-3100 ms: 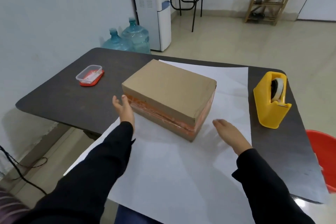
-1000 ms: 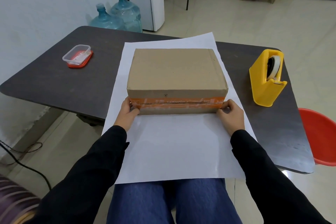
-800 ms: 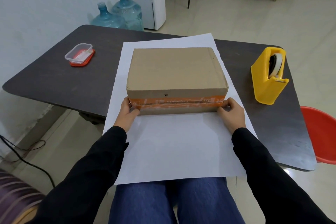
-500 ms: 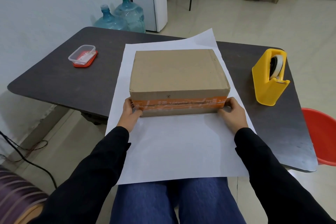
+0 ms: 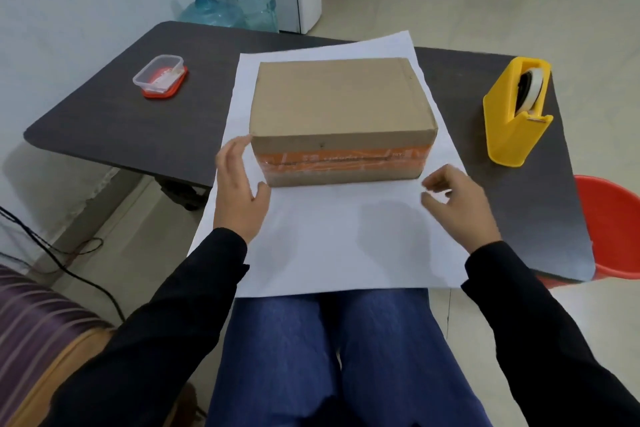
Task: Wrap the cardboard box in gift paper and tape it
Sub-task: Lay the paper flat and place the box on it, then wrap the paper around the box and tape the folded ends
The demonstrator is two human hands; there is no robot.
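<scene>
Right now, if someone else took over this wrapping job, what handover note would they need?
Left hand: open, beside the cardboard box at its near left corner, gripping nothing.
Right hand: loosely curled, empty, over the white paper off the near right corner.
The box sits on the paper, which overhangs the table. Yellow tape dispenser stands on the table, right of the paper.
Done: box placed. Left: fold paper over, tape it.

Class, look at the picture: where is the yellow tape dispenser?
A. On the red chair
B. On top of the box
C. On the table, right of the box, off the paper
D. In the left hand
C: the dispenser stands on the dark table, right of the box and clear of the paper.
</scene>
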